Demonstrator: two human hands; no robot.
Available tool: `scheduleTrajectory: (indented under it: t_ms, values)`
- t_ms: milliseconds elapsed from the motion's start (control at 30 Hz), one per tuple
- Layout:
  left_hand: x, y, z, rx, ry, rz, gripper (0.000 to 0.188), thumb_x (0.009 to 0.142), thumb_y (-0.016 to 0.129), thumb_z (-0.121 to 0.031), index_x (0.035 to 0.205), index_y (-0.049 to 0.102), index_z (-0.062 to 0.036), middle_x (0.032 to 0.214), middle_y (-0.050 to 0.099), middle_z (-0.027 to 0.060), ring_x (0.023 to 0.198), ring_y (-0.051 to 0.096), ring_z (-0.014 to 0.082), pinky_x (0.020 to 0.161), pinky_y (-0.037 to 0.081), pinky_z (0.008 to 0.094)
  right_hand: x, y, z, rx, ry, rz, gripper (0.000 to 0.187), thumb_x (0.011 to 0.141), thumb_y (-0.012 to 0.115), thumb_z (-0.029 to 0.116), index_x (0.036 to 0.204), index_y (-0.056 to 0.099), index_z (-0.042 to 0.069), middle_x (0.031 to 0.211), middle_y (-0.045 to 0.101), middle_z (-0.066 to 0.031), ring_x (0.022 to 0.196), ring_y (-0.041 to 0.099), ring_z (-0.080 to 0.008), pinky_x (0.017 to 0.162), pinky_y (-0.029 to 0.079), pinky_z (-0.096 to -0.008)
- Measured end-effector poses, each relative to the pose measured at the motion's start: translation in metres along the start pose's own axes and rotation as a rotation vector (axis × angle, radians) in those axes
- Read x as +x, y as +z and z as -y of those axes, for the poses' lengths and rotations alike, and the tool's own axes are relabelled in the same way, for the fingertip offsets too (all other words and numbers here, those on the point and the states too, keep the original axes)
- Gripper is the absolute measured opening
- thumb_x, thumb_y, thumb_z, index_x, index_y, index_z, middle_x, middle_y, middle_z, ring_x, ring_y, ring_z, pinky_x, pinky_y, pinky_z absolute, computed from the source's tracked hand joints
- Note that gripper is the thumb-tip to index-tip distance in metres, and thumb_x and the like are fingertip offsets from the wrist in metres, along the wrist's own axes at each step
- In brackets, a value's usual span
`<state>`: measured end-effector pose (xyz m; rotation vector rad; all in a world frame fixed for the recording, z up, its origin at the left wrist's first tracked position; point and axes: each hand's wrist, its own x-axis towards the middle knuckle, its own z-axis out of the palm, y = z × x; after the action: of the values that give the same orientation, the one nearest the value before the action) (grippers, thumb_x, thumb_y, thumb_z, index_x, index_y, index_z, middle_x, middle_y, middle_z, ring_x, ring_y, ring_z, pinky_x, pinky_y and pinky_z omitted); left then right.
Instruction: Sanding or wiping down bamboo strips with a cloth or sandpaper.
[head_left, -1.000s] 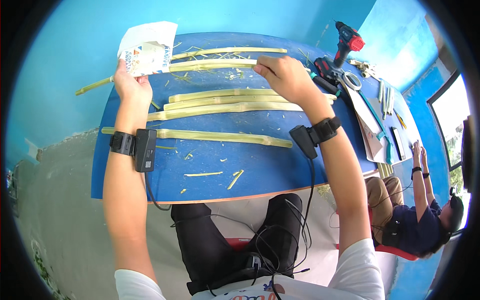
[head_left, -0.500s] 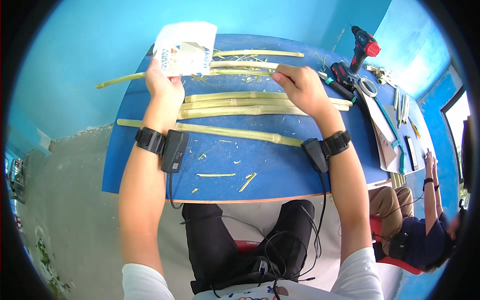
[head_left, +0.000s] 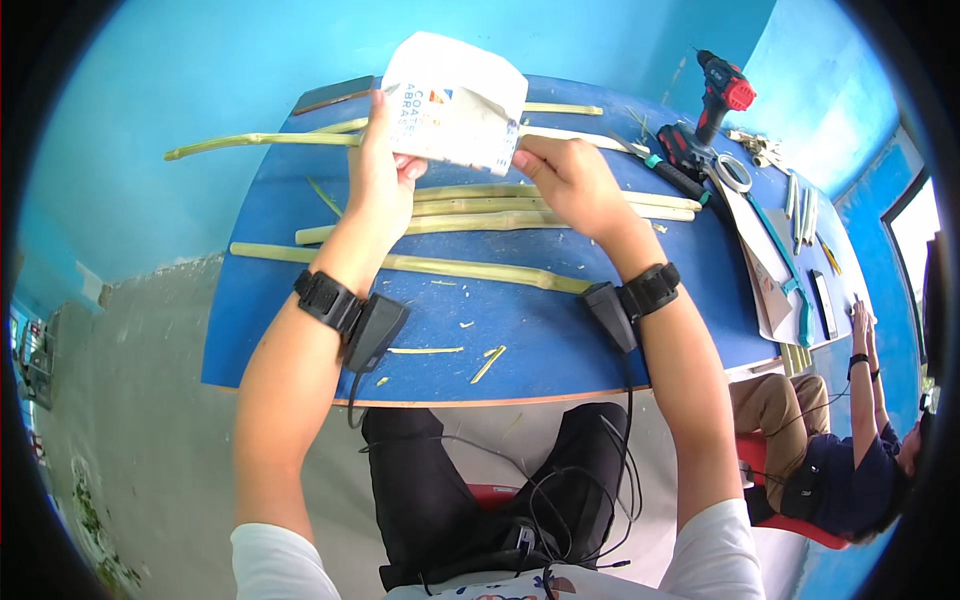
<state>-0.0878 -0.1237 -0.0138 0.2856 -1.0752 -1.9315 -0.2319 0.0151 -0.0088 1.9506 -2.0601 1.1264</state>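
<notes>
My left hand (head_left: 380,170) is closed on a sheet of sandpaper (head_left: 455,110), its pale printed back facing up, thumb along the left edge. A thin bamboo strip (head_left: 250,140) sticks out leftward past this hand; the paper covers its middle. My right hand (head_left: 570,180) is pinched closed at the paper's lower right corner, around the strip's right end, which is mostly hidden by paper and fingers. Nearer me on the table lie several bamboo strips (head_left: 480,220) side by side and a single bamboo strip (head_left: 480,271).
On the blue table (head_left: 500,350) are bamboo shavings (head_left: 488,364), a cordless drill (head_left: 715,105), a knife with a dark handle (head_left: 680,180), a tape roll (head_left: 735,172) and a teal-handled saw (head_left: 795,285). A flat dark block (head_left: 335,94) lies far left. A person (head_left: 840,470) sits at right.
My left hand has slid right with the sandpaper, close to my right hand. The held bamboo strip and my right hand have shifted slightly left. The dark block has come into sight.
</notes>
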Motion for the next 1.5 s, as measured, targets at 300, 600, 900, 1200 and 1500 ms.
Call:
scheduleTrajectory:
  t_ms: [300, 600, 900, 1200, 1500]
  values:
    - [-0.008, -0.001, 0.011, 0.316, -0.350, 0.224, 0.028, 0.086, 0.052, -0.037, 0.075, 0.048, -0.0113, 0.051, 0.032, -0.0070, 0.039, 0.025, 0.0021, 0.036, 0.020, 0.0193, 0.002, 0.016, 0.004, 0.059, 0.034, -0.017, 0.021, 0.085, 0.052, 0.023, 0.085, 0.062, 0.004, 0.073, 0.059, -0.0200, 0.071, 0.057, -0.0383, 0.063, 0.044, -0.0450]
    - [0.002, -0.010, 0.004, 0.129, -0.248, 0.082, 0.025, 0.086, 0.048, -0.028, 0.070, 0.047, -0.0095, 0.048, 0.028, -0.0075, 0.037, 0.024, 0.0028, 0.034, 0.018, 0.0205, 0.005, 0.010, 0.000, 0.020, 0.011, -0.018, 0.022, 0.085, 0.054, 0.025, 0.082, 0.061, 0.004, 0.068, 0.057, -0.0179, 0.067, 0.055, -0.0369, 0.059, 0.042, -0.0431]
    - [0.022, -0.019, -0.008, -0.144, -0.100, -0.252, 0.015, 0.082, 0.050, -0.025, 0.077, 0.050, -0.0103, 0.058, 0.045, -0.0017, 0.037, 0.024, 0.0063, 0.036, 0.018, 0.0227, -0.015, -0.031, -0.042, -0.072, 0.072, -0.115, 0.019, 0.084, 0.057, 0.019, 0.079, 0.059, 0.001, 0.059, 0.050, -0.0158, 0.052, 0.047, -0.0275, 0.052, 0.039, -0.0354]
    - [-0.001, 0.012, 0.026, 0.099, -0.148, 0.102, 0.023, 0.085, 0.047, -0.032, 0.076, 0.048, -0.0109, 0.051, 0.032, -0.0063, 0.037, 0.023, 0.0041, 0.034, 0.016, 0.0222, -0.017, -0.005, -0.017, 0.126, 0.007, -0.037, 0.018, 0.084, 0.057, 0.017, 0.079, 0.059, 0.000, 0.059, 0.049, -0.0153, 0.052, 0.043, -0.0228, 0.053, 0.039, -0.0347]
    - [0.017, -0.026, -0.024, -0.018, -0.078, -0.323, 0.023, 0.086, 0.046, -0.031, 0.076, 0.048, -0.0106, 0.050, 0.031, -0.0057, 0.036, 0.021, 0.0049, 0.035, 0.016, 0.0219, -0.013, -0.029, -0.041, 0.076, 0.084, -0.071, 0.021, 0.086, 0.054, 0.015, 0.076, 0.055, -0.004, 0.057, 0.038, -0.0099, 0.054, 0.034, -0.0124, 0.050, 0.033, -0.0304]
